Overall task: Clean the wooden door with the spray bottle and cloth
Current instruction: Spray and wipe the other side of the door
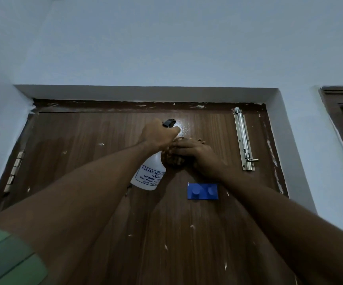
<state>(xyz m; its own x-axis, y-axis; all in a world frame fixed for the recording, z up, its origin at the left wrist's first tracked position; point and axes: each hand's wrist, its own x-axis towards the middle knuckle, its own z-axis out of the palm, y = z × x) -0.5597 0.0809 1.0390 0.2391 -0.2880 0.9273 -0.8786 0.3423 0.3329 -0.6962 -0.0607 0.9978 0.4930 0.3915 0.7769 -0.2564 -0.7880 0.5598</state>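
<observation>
high on door (105, 182) | left hand (158, 136) grips spray bottle (149, 175) | right hand (195, 153) presses cloth (173, 160), fingers flat

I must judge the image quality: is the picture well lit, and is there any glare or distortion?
Head view: dim overall; a bright glare patch on the wooden door just above the spray bottle held by the left hand; wide-angle lens bends the door frame; the cloth under the right hand looks dark.

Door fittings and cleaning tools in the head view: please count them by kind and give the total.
Hinges: 1
Bolt latches: 1
Blue hook plates: 1
Spray bottles: 1
Cloths: 1
Total: 5
</observation>
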